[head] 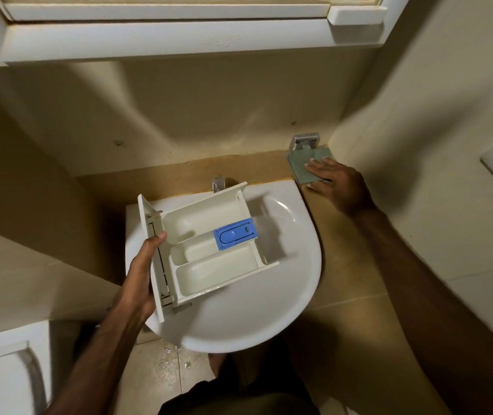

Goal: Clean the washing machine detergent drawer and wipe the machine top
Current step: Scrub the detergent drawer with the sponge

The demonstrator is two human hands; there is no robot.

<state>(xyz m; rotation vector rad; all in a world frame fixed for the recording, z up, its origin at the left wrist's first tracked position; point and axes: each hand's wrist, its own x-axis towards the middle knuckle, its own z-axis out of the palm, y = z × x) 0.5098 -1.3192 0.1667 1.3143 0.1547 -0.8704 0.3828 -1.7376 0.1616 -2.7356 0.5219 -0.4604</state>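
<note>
Left hand [140, 274] grip clamps the front panel of the cream plastic detergent drawer [209, 250] over the white ceramic sink [284, 295], right hand [333, 181] fingers flat on the green sponge [302, 166]; one-handed hold may tip the drawer's far end.

Small home bathroom: white ceramic wall-mounted washbasin [239, 310] with chrome tap [217, 183], beige tiled walls [209, 109] and floor [161, 372], white-framed window [161, 40] above, chrome wall holder [304, 141].
</note>
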